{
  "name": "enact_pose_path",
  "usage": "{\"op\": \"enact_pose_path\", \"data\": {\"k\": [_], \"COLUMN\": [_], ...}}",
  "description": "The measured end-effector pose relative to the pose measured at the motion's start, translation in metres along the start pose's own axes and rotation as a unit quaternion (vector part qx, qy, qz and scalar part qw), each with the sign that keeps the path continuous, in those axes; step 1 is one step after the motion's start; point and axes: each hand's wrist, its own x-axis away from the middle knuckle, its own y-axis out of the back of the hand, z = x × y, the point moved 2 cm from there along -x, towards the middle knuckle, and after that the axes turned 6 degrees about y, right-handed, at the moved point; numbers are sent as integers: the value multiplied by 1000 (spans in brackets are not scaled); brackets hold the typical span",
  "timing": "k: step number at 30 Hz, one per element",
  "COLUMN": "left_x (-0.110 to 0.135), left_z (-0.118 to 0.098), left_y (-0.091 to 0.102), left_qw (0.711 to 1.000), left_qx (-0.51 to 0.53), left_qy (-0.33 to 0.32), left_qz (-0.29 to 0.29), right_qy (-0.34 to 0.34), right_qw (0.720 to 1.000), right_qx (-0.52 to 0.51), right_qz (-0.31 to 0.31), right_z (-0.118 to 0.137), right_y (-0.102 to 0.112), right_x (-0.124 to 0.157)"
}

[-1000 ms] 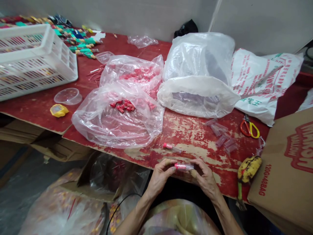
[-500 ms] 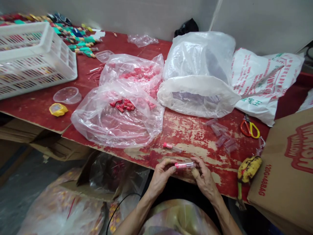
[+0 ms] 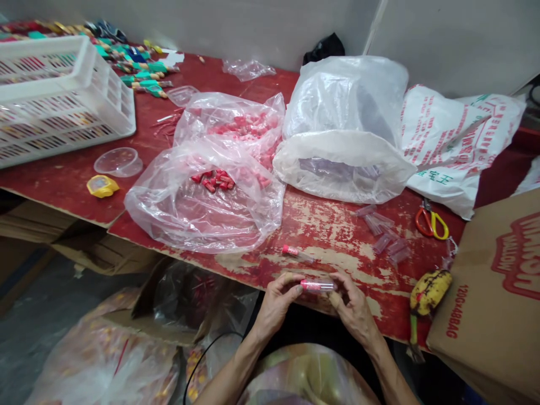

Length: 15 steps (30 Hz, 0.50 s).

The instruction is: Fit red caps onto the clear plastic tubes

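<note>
Between my two hands, at the table's front edge, lies a clear plastic tube (image 3: 319, 286) with a red cap. My left hand (image 3: 278, 298) pinches the capped end, while my right hand (image 3: 351, 301) grips the clear end with its fingers. Just beyond them on the table rests another red-capped tube (image 3: 296, 253). Several uncapped clear tubes (image 3: 383, 233) lie loose to the right. An open plastic bag (image 3: 202, 225) with red caps (image 3: 217, 180) in its mouth stands on the left. A whitish bag (image 3: 343, 140) at the back has clear tubes inside.
Scissors (image 3: 431, 220), a spotted banana (image 3: 430, 292) and a cardboard box (image 3: 493, 287) are on the right, with a printed white sack (image 3: 447, 140) behind. At left are a white crate (image 3: 97, 107), a round plastic container (image 3: 118, 162) and a yellow item (image 3: 102, 186). Bags and cartons lie below.
The view has shifted very slightly. Both hands keep their hold on the red-capped tube, with hardly any movement.
</note>
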Motion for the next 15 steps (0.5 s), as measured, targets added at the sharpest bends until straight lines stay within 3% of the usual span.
{"op": "enact_pose_path", "data": {"k": [15], "left_x": [3], "left_z": [1], "left_y": [4], "left_qw": [999], "left_qx": [-22], "left_qy": [-23], "left_qz": [3], "right_qy": [-10], "right_qw": [999], "right_qx": [27], "right_qz": [34], "right_z": [3], "right_y": [-4], "right_x": [0]}}
